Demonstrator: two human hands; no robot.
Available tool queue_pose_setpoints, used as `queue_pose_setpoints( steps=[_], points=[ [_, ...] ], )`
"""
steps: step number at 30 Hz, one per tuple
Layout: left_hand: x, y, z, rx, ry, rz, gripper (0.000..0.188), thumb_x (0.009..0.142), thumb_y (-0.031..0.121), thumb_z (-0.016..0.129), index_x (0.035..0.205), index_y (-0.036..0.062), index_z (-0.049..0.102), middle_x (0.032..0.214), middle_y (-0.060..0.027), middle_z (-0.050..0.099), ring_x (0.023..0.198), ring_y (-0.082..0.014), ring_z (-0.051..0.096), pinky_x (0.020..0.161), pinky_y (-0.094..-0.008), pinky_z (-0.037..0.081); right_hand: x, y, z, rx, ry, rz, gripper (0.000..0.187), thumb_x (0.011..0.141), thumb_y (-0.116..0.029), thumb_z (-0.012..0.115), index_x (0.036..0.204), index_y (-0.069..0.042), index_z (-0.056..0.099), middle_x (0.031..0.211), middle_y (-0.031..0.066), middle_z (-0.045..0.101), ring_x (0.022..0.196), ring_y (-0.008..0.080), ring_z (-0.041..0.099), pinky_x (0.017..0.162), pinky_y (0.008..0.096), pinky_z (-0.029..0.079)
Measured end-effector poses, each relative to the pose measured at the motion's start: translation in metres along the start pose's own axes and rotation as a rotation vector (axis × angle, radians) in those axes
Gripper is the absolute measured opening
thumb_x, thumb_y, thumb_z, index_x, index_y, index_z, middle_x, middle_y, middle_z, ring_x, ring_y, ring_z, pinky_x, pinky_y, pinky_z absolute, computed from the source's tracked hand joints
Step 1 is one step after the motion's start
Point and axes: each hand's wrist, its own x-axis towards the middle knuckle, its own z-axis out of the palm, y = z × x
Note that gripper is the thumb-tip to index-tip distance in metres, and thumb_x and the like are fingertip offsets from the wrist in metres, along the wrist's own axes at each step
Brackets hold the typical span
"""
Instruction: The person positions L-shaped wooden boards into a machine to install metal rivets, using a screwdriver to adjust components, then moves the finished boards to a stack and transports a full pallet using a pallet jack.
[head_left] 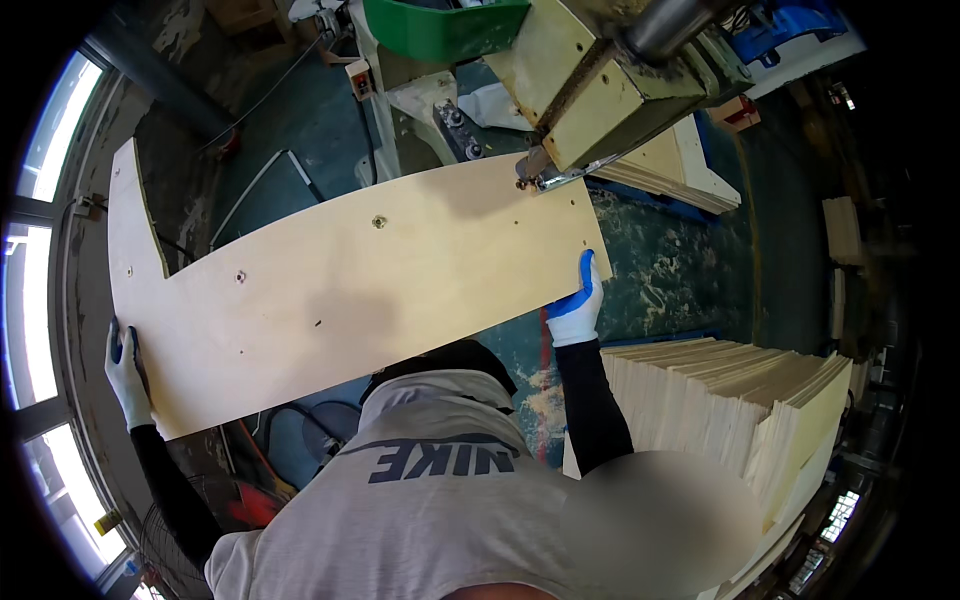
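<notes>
A large pale plywood panel (430,270) stretches across the view in front of my body. An L-shaped arm rises at its left end, and metal-rimmed holes and small plain holes dot its face. My left hand (127,378), in a white and blue glove, grips its left edge. My right hand (578,305), gloved alike, holds the near right corner with the thumb on top; its other fingers are hidden beneath. Over the far right edge of the panel stands the metal tip (533,174) of a machine; I cannot tell whether they touch.
The machine's yellowish head (620,105) looms at the far right, with a green bin (445,32) beside it. A tall stack of plywood sheets (710,400) stands near my right arm. More panels (665,170) lie beyond. A fan (190,530) is at lower left.
</notes>
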Motion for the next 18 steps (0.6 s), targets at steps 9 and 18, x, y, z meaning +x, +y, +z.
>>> queue_pose_setpoints(
  steps=[9, 18],
  points=[
    [0.055, 0.0, -0.007, -0.001, 0.003, 0.043, 0.056, 0.101, 0.024, 0.064, 0.149, -0.0024, 0.049, 0.147, -0.0117, 0.055, 0.128, -0.0158, 0.054, 0.108, -0.0284, 0.043, -0.033, 0.023, 0.017, 0.007, 0.003, -0.038, 0.055, 0.109, -0.043, 0.045, 0.151, -0.009, 0.043, 0.148, 0.009, 0.053, 0.134, 0.0278, 0.053, 0.112, 0.0441, 0.043],
    [-0.011, -0.103, -0.041, -0.031, 0.081, -0.115, 0.054, 0.102, 0.021, 0.063, 0.147, -0.0058, 0.049, 0.148, -0.0119, 0.055, 0.13, -0.0173, 0.053, 0.111, -0.0295, 0.041, -0.052, 0.039, 0.021, -0.077, 0.053, -0.037, 0.051, 0.11, -0.039, 0.044, 0.146, -0.003, 0.047, 0.141, 0.0094, 0.058, 0.128, 0.0214, 0.058, 0.108, 0.0381, 0.047]
  ],
)
